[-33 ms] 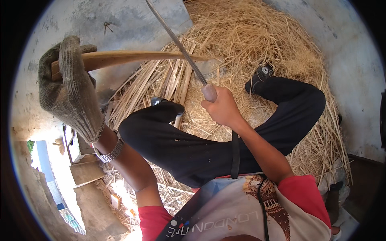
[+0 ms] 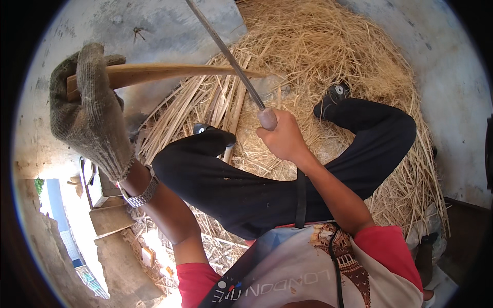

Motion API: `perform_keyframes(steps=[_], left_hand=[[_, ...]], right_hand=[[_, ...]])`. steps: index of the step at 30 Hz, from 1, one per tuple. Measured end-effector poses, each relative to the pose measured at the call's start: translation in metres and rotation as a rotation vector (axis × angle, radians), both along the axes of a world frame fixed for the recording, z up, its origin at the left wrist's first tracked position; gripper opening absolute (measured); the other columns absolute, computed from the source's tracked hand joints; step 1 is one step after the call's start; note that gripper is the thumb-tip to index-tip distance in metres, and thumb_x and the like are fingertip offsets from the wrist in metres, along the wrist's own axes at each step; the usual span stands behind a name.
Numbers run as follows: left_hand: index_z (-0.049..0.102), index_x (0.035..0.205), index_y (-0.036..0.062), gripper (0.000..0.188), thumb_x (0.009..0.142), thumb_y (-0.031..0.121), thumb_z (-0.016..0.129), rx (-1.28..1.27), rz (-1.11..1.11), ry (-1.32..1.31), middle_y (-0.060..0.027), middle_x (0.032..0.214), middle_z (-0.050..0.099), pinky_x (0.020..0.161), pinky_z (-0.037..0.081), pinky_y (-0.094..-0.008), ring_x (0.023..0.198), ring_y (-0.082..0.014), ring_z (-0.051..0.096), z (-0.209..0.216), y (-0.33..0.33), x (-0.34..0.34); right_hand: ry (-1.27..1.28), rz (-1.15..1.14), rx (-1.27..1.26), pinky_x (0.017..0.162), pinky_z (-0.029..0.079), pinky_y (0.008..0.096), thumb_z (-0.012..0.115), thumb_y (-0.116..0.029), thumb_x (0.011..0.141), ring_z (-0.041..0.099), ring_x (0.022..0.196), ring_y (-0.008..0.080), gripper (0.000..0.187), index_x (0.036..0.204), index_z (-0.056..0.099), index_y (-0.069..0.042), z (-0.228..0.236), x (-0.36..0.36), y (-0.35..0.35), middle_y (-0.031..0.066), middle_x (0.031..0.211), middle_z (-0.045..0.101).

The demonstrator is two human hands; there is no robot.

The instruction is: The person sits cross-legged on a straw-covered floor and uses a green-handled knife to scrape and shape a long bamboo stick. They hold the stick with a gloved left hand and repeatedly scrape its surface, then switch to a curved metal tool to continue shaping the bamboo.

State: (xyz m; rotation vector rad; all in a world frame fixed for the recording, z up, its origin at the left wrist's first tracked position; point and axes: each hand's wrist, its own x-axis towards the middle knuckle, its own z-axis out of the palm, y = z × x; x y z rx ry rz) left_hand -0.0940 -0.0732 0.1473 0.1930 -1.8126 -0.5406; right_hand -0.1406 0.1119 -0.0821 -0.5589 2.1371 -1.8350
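My left hand (image 2: pixel 92 118), in a grey knit glove, is closed around the thick end of a pale wooden slat (image 2: pixel 174 72). The slat runs level to the right and tapers to a point. My bare right hand (image 2: pixel 285 138) grips the round handle (image 2: pixel 267 118) of a long, narrow metal blade (image 2: pixel 221 46). The blade slants up and left out of the top of the picture and crosses the slat near its thin end. Whether blade and slat touch there, I cannot tell. My legs in black trousers (image 2: pixel 246 190) are folded below both hands.
A big heap of straw-coloured shavings (image 2: pixel 328 46) covers the grey concrete floor (image 2: pixel 154 25) ahead and to the right. Split strips (image 2: pixel 215 102) lie bundled by my left shoe (image 2: pixel 205 131). Wooden blocks (image 2: pixel 108 215) stand at the left. A wristwatch (image 2: pixel 141 195) is on my left wrist.
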Motion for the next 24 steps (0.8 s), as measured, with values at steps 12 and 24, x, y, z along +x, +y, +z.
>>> perform_keyframes(steps=[12, 24], left_hand=[[0.074, 0.097, 0.0041, 0.028, 0.089, 0.031, 0.076, -0.116, 0.035, -0.063, -0.0042, 0.072, 0.075, 0.04, 0.038, -0.0195, 0.044, -0.0018, 0.05, 0.009, -0.024, -0.008], [0.073, 0.1, 0.0044, 0.031, 0.088, 0.033, 0.078, -0.298, 0.191, -0.111, -0.0033, 0.073, 0.076, 0.041, 0.038, -0.0178, 0.045, -0.0013, 0.05, 0.011, -0.032, -0.009]], right_hand=[[0.042, 0.039, 0.166, 0.07, 0.05, 0.0478, 0.063, -0.008, 0.079, 0.066, 0.075, 0.0434, 0.014, 0.085, 0.062, 0.004, 0.036, -0.008, -0.02, 0.0259, 0.073, 0.064], [0.087, 0.037, 0.334, 0.069, 0.053, 0.048, 0.061, -0.007, 0.081, 0.07, 0.074, 0.0406, 0.018, 0.091, 0.065, 0.006, 0.004, -0.014, -0.016, 0.0277, 0.077, 0.067]])
